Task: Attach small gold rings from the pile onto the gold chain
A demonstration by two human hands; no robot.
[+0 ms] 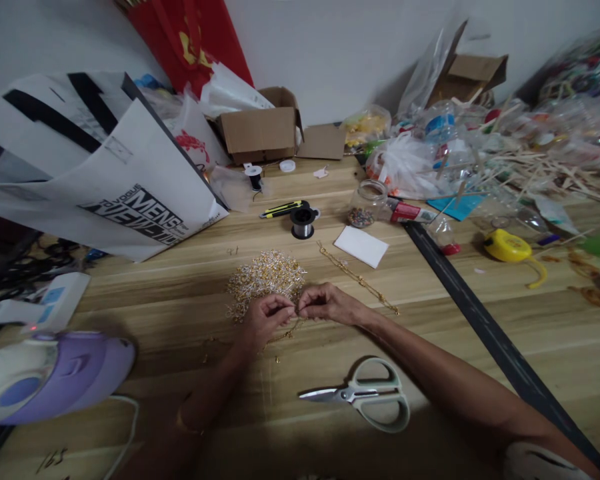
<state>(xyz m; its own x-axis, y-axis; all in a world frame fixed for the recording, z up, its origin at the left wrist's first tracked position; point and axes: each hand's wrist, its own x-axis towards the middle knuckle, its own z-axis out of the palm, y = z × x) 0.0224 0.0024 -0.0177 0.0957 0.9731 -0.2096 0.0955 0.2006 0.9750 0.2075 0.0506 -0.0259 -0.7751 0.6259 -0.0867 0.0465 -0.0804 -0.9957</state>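
Head view: left hand (261,323) and right hand (331,304) near-touching, thumbs pressed to fingertips, anything pinched too small to tell, gold chain (283,335) just below, gilt heap (266,275) behind; likely fine linking, next move calling for steadiness.
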